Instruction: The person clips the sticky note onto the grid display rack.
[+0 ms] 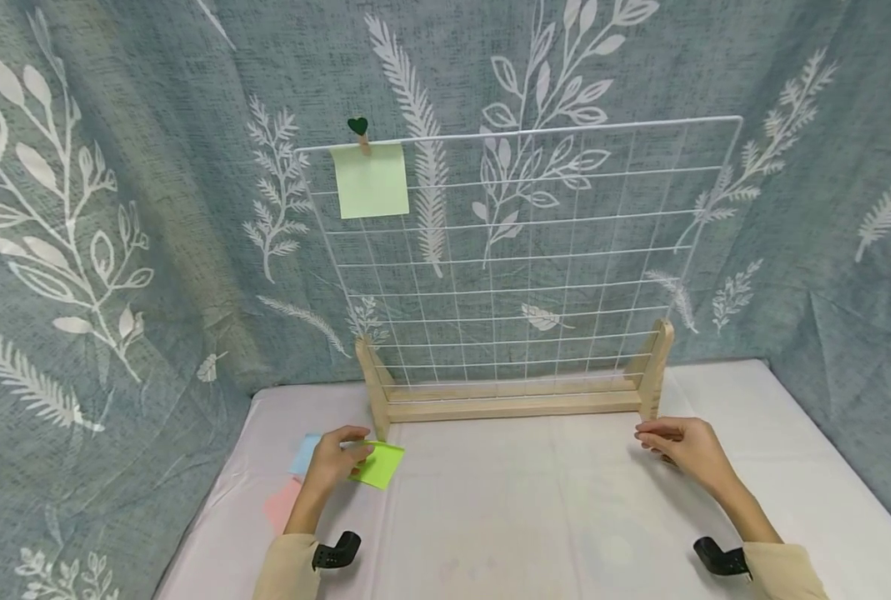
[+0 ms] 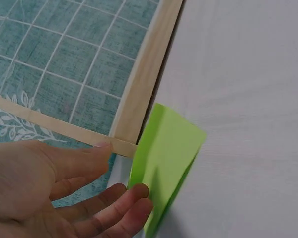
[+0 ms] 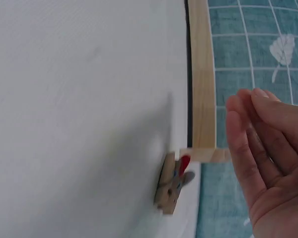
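Curtained-off workspace, leaf-print fabric [image 1: 468,67] on three sides, pale cloth-covered table [image 1: 505,492]

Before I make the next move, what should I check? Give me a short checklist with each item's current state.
1. Pale green square paper note clipped to the white wire grid: ok, hung by a wooden clothespin with a dark green heart.
2. Left hand pinching the bright green paper note: not ok, thumb apart from it.
3. Right hand holding the wooden clothespin with a red part: not ok, there is a gap between them.
4. Pale wooden base standing on the table: ok.
5. Pale blue paper note lying flat: cannot tell, partly hidden.
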The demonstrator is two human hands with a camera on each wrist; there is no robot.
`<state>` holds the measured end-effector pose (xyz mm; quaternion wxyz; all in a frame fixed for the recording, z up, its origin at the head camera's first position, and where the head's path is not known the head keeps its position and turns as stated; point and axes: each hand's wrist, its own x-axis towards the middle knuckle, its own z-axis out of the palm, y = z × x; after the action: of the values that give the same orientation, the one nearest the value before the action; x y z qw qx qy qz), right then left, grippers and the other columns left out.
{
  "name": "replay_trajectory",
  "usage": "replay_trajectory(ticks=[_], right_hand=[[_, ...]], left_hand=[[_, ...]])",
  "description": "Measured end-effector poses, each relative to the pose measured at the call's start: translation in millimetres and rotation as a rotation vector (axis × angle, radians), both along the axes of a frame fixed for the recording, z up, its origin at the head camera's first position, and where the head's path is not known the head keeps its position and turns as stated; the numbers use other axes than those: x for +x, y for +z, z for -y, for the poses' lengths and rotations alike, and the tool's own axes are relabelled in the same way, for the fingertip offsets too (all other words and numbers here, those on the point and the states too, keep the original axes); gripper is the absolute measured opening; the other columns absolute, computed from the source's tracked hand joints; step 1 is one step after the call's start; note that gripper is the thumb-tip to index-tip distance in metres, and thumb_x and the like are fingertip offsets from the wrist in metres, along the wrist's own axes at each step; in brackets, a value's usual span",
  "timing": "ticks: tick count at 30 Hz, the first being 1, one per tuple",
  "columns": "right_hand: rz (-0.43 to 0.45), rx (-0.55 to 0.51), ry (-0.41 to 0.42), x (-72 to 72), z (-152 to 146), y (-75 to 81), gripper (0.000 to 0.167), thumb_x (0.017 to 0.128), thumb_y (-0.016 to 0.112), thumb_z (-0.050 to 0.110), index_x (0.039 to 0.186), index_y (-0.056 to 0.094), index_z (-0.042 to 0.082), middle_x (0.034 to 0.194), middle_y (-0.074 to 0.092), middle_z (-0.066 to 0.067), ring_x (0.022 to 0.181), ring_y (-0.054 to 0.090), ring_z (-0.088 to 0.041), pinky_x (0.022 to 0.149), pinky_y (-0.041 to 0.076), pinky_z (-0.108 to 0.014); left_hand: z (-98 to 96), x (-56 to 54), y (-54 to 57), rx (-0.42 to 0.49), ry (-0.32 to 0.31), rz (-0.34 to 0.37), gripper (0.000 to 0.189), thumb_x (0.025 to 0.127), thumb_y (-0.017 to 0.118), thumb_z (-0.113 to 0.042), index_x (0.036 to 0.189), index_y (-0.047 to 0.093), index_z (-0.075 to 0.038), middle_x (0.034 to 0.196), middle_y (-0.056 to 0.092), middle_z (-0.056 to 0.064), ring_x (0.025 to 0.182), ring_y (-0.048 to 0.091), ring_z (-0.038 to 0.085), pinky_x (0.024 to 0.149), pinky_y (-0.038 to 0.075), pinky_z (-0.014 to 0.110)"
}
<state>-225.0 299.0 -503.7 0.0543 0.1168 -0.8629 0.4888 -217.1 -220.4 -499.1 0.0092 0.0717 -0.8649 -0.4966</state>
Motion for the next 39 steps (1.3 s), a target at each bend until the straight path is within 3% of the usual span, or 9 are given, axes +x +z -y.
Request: replay_trajectory(ticks=[5,12,14,20,24,29,35,39], right_hand=[[-0.012,0.014,-0.082,11.5,-10.4,-3.2,0.018,0.089,0.071,0.003,0.102,0.072,-0.01,0.092,0.073,-0.021,0.073,0.073,-0.018,0.062,0.061,-0.025],[-0.113,0.167,-0.226,23.0,-18.8,-10.1,0.01,0.084,0.076,0.004,0.092,0.077,-0.002,0.084,0.075,-0.013,0.071,0.066,0.001,0.065,0.047,-0.005],[-0.102,0.198,-0.241,26.0,-19.6,-11.7,0.009,0.083,0.076,0.003,0.091,0.077,-0.001,0.084,0.075,-0.012,0.072,0.067,-0.002,0.065,0.047,-0.006],[-0.045,0.238,-0.259,35.8,-15.5,-13.4,0.009,0.083,0.075,-0.001,0.091,0.076,-0.003,0.086,0.074,-0.014,0.079,0.071,-0.023,0.063,0.052,-0.014],[0.006,0.218,-0.243,42.4,-12.5,-15.0,0.012,0.082,0.075,-0.002,0.094,0.076,-0.005,0.087,0.074,-0.015,0.075,0.071,-0.019,0.058,0.054,-0.016],[-0.003,0.264,-0.242,47.8,-10.3,-18.7,0.015,0.08,0.079,0.002,0.094,0.077,-0.001,0.084,0.075,-0.01,0.072,0.069,-0.016,0.058,0.053,-0.02],[0.028,0.308,-0.231,52.9,-8.6,-18.1,0.016,0.081,0.078,0.005,0.095,0.076,-0.002,0.085,0.074,-0.011,0.071,0.066,-0.016,0.055,0.049,-0.022],[0.036,0.325,-0.229,55.2,-4.8,-14.3,0.013,0.082,0.077,0.005,0.092,0.076,-0.003,0.088,0.074,-0.016,0.07,0.066,-0.018,0.054,0.05,-0.022]], left_hand=[[2.6,2.4,-4.0,-0.018,0.009,0.014,0.032,0.09,0.065,0.002,0.119,0.06,0.013,0.12,0.057,0.032,0.069,0.063,0.019,0.054,0.058,0.031],[3.4,5.1,-9.2,-0.073,0.001,-0.011,0.035,0.089,0.067,0.003,0.122,0.059,0.011,0.122,0.057,0.033,0.055,0.051,0.013,0.047,0.05,0.024],[3.5,6.0,-9.6,-0.109,-0.012,-0.037,0.036,0.088,0.067,0.003,0.122,0.06,0.011,0.121,0.058,0.033,0.053,0.049,0.014,0.046,0.047,0.024],[7.0,8.6,-11.3,-0.231,-0.038,-0.092,0.037,0.084,0.071,0.002,0.119,0.062,0.011,0.113,0.063,0.03,0.078,0.055,0.025,0.061,0.042,0.026],[8.1,8.7,-12.1,-0.249,-0.051,-0.093,0.037,0.083,0.072,0.003,0.117,0.063,0.011,0.106,0.064,0.027,0.082,0.057,0.031,0.064,0.045,0.032],[7.9,7.8,-13.1,-0.302,-0.057,-0.09,0.036,0.081,0.074,0.004,0.115,0.064,0.012,0.098,0.065,0.021,0.095,0.06,0.038,0.078,0.052,0.047],[6.1,7.2,-13.0,-0.356,-0.067,-0.055,0.039,0.08,0.076,0.002,0.116,0.064,0.012,0.092,0.063,0.016,0.08,0.055,0.026,0.064,0.048,0.036],[7.9,9.2,-12.1,-0.37,-0.065,-0.048,0.034,0.081,0.077,-0.002,0.111,0.066,0.01,0.09,0.063,0.016,0.08,0.058,0.027,0.063,0.05,0.038]])
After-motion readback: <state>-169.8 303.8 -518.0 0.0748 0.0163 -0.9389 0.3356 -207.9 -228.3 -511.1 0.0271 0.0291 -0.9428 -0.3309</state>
